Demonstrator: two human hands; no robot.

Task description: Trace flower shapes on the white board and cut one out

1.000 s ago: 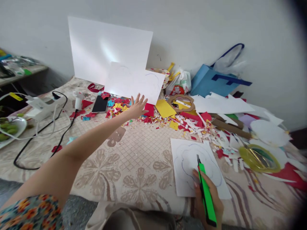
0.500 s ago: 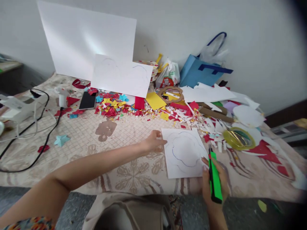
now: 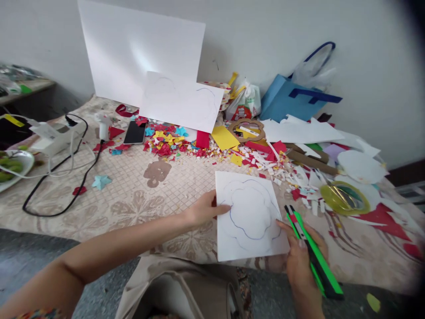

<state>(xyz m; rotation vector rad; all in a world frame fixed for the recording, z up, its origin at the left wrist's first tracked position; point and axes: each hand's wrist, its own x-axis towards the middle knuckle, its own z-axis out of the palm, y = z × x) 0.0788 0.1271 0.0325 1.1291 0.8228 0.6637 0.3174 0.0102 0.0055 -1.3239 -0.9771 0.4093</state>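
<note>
A square white board point(image 3: 250, 212) with a flower-like scalloped outline drawn in blue lies near the table's front edge, its near side towards me. My left hand point(image 3: 206, 210) pinches its left edge, thumb on top and the other fingers partly hidden behind. In my right hand point(image 3: 300, 259) is a green and black utility knife point(image 3: 314, 254), its tip pointing up and away from me. A finger of that hand touches the board's right edge. I cannot make out whether the blade is out.
Coloured paper scraps point(image 3: 166, 141) and a phone point(image 3: 135, 132) lie behind. A yellow tape roll point(image 3: 360, 204) sits on the right, a blue bag point(image 3: 285, 99) against the wall. Leftwards are a glue gun point(image 3: 103, 128), a black cord point(image 3: 66, 212) and a fruit plate point(image 3: 28, 165).
The board has come nearer to me and seems tilted up a little. The knife has turned, its rear end swinging rightwards. My view has shifted left.
</note>
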